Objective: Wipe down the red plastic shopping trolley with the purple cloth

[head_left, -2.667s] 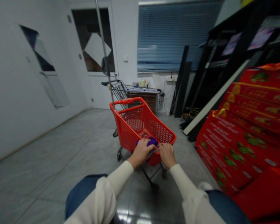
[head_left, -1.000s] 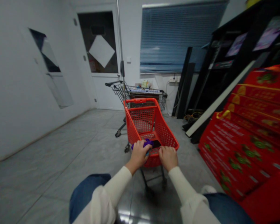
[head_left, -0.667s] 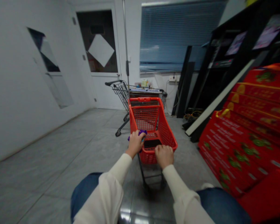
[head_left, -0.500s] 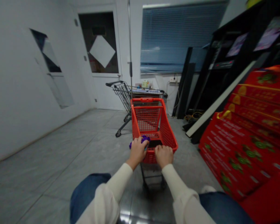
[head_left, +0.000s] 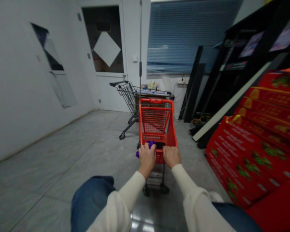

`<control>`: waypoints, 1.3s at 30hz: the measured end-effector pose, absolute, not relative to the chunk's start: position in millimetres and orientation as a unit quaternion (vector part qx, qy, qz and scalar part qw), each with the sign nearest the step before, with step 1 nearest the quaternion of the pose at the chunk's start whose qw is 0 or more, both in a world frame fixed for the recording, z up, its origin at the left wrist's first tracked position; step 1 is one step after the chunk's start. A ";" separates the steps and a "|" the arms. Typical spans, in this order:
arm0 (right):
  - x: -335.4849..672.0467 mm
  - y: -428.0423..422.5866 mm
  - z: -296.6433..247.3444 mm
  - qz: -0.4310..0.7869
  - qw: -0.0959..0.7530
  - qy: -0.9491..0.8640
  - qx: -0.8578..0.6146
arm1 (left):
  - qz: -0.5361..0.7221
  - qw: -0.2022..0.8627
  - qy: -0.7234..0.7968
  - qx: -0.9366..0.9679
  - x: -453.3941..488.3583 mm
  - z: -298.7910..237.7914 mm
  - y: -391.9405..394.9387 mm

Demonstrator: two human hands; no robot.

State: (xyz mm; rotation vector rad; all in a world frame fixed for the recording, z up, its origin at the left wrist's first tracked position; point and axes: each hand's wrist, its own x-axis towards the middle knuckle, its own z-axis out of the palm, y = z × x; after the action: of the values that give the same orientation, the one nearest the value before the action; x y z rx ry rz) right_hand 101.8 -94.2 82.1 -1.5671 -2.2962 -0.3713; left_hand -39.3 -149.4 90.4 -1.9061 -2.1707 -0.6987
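A small red shopping cart (head_left: 172,129) stands in front of me, its handle bar at the far end and its near rim towards me. My left hand (head_left: 147,157) is closed on a bunched purple cloth (head_left: 150,143) at the left corner of that rim; whether the fingers also hold the rim cannot be made out. On the right corner, my right hand (head_left: 171,156) has its fingers wrapped over the rim. Inside the basket, just beyond my hands, lies a flat black thing (head_left: 160,145).
A larger metal shopping cart (head_left: 126,96) stands behind, near the door (head_left: 110,91). Stacked red boxes (head_left: 246,161) fill the right side. A pale board (head_left: 228,104) leans beside them, and a thin pole (head_left: 140,48) rises at the red cart's far left corner.
The red cart has swung round, its near end shifting left so it now faces me more squarely. My hands stay at its rim, and the view has shifted slightly.
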 end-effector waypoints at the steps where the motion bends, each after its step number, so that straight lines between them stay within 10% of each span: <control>1: 99.8 -94.3 82.0 -0.133 0.166 -0.806 -0.553 | -0.231 0.082 -0.715 -0.654 -33.4 88.9 -150.0; 39: 78.3 -109.5 82.9 -0.124 0.191 -0.822 -0.522 | -0.265 0.101 -0.668 -0.688 -102.6 75.5 -136.6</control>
State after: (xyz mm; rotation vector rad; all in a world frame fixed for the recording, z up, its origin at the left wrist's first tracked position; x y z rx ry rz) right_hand 78.3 -109.5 82.9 -1.4651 -2.3102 -0.3482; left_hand -102.6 -136.6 75.5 -2.0313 -1.9740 -0.7833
